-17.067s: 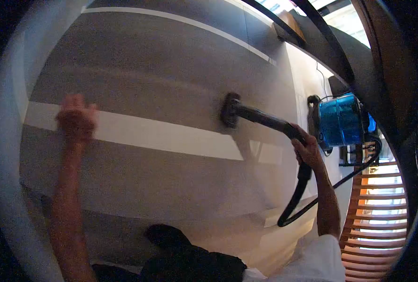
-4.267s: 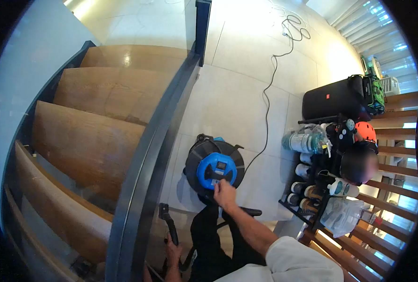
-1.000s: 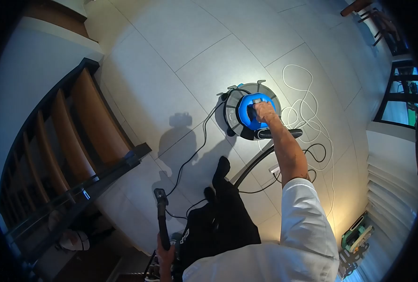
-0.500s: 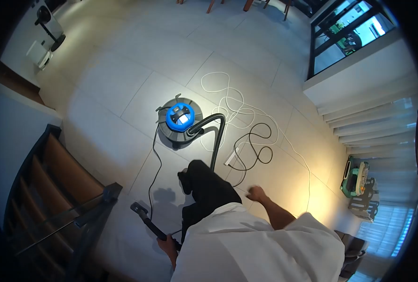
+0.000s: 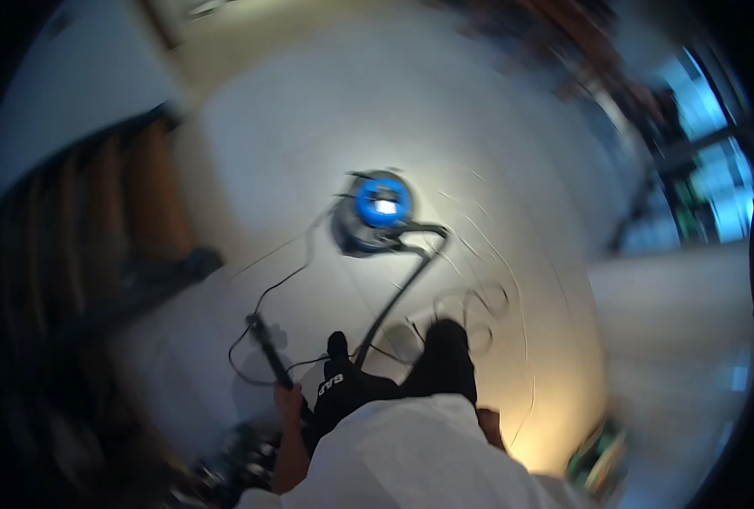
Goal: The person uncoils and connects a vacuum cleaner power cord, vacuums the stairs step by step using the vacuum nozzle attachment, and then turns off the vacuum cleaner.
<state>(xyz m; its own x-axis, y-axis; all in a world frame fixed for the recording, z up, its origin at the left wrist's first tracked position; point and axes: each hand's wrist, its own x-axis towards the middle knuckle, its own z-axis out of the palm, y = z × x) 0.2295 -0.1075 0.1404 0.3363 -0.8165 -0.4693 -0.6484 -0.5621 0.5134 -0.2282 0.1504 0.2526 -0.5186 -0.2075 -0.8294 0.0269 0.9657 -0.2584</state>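
Note:
My left hand (image 5: 288,397) is wrapped round the black vacuum wand (image 5: 272,356), which points forward and left over the floor. At its far end is a small nozzle (image 5: 255,322). A vacuum cleaner (image 5: 351,227) with a blue top and a dark round body stands ahead of me. Its black hose (image 5: 398,301) bends from the front and runs back towards my legs. My right hand (image 5: 489,417) hangs low beside my right thigh, dark and smeared by motion. Its fingers cannot be made out, and nothing shows in it.
A black power cord (image 5: 285,278) loops on the floor left of the vacuum. White cable (image 5: 525,327) and dark coiled cord (image 5: 491,297) lie to the right. Wooden stairs (image 5: 143,191) with a dark rail rise at left. Blurred furniture (image 5: 555,38) and glass panes (image 5: 720,199) are farther off.
The view has turned right and is blurred. My right hand has drawn back from in front to beside my thigh. My left hand still holds the wand, and my legs have shifted.

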